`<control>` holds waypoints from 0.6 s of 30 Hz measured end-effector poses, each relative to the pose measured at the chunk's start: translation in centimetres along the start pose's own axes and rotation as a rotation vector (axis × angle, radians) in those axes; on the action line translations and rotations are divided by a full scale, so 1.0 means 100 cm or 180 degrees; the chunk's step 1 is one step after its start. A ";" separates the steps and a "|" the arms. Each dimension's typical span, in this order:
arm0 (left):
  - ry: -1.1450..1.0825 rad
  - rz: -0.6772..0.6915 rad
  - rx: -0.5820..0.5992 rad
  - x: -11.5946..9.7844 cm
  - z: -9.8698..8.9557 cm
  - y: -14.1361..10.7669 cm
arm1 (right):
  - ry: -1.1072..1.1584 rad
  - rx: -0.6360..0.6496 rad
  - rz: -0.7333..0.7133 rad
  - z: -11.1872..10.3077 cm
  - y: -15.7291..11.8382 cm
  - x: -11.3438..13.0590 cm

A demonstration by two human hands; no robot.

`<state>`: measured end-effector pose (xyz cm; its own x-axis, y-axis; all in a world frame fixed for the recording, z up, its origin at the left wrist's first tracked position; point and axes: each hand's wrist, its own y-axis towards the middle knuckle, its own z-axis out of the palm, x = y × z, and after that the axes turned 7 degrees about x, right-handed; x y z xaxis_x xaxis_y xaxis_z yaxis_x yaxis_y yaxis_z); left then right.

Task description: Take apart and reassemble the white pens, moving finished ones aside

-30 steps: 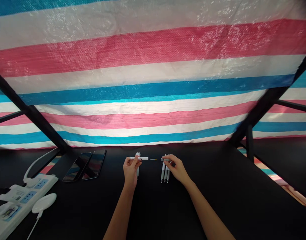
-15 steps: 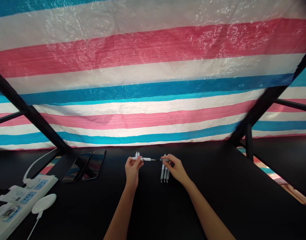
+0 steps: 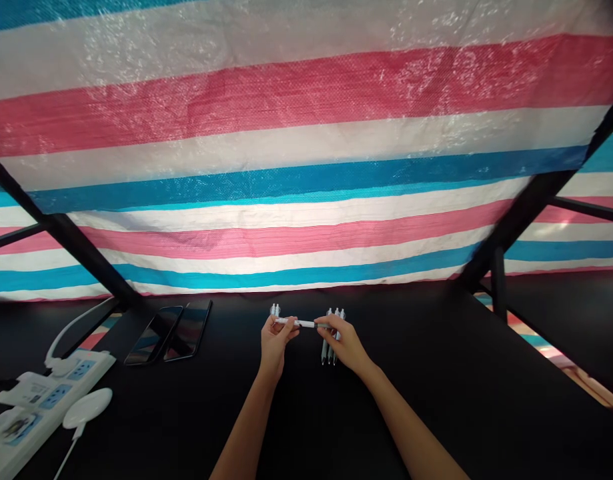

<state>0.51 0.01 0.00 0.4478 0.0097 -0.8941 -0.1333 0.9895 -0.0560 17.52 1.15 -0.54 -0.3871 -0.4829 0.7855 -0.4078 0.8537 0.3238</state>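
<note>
My left hand (image 3: 276, 343) pinches a white pen barrel (image 3: 296, 323) near its rear end. My right hand (image 3: 343, 343) holds a thin dark pen part (image 3: 323, 325), and its tip end seems to sit in the front of the barrel. Under and just past my right hand lie several white retractable pens (image 3: 330, 350), side by side, partly hidden by the fingers. Behind my left hand stand or lie small white pen pieces (image 3: 275, 310), mostly hidden, so their exact form is unclear.
Two smartphones (image 3: 153, 335) lie at left on the black table (image 3: 426, 360), beside a white power strip (image 3: 51, 393) and a round white charger (image 3: 87, 408) with a cable. Black frame bars (image 3: 526, 213) and a striped tarp (image 3: 306, 167) stand beyond.
My hands have moved together. The white barrel and thin dark part, apart a second ago, now meet as one line. The view has barely shifted.
</note>
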 end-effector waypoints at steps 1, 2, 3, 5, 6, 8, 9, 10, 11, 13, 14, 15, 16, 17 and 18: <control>-0.0012 -0.0009 0.0006 -0.001 0.000 0.000 | 0.0011 0.0012 0.0032 0.000 0.000 0.000; -0.0018 -0.0014 0.0018 -0.002 0.001 -0.001 | 0.0015 0.0025 0.0074 0.000 0.000 -0.001; -0.0016 -0.0020 0.0036 -0.002 0.001 -0.001 | 0.0012 0.0040 0.0119 0.000 0.000 -0.001; 0.0004 -0.0017 0.0066 -0.003 0.002 -0.001 | -0.0013 0.0093 0.0215 0.000 0.001 -0.002; 0.0013 -0.0007 0.0072 -0.003 0.002 -0.001 | -0.0030 0.0135 0.0260 0.000 0.001 -0.003; 0.0021 0.0017 0.0064 -0.003 0.002 -0.001 | -0.0067 0.0223 0.0331 0.000 0.001 -0.003; 0.0024 0.0028 0.0063 -0.002 0.001 -0.001 | -0.0084 0.0263 0.0360 0.000 0.001 -0.002; 0.0032 0.0040 0.0077 -0.002 0.001 -0.001 | -0.0096 0.0296 0.0394 0.000 0.001 -0.002; 0.0042 0.0049 0.0107 -0.003 0.000 -0.001 | -0.0101 0.0320 0.0431 -0.001 0.001 -0.001; 0.0064 0.0058 0.0202 -0.003 0.000 -0.002 | -0.0064 0.0327 0.0495 -0.001 0.001 0.000; 0.0069 0.0053 0.0257 -0.004 0.000 -0.003 | -0.0017 0.0303 0.0502 -0.002 0.000 0.001; 0.0069 0.0042 0.0309 -0.005 0.001 -0.003 | 0.0052 0.0272 0.0491 -0.002 0.000 0.001; 0.0065 0.0029 0.0346 -0.006 0.001 -0.004 | 0.0138 0.0247 0.0466 -0.002 0.000 0.001; 0.0061 0.0018 0.0360 -0.007 0.002 -0.004 | 0.0226 0.0237 0.0435 -0.002 0.000 0.001; 0.0060 0.0012 0.0357 -0.008 0.002 -0.005 | 0.0303 0.0243 0.0406 -0.001 0.000 0.000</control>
<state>0.43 -0.44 0.80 0.4306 0.0118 -0.9024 -0.0347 0.9994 -0.0035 17.62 1.15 -0.46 -0.3610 -0.3479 0.8652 -0.4233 0.8878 0.1803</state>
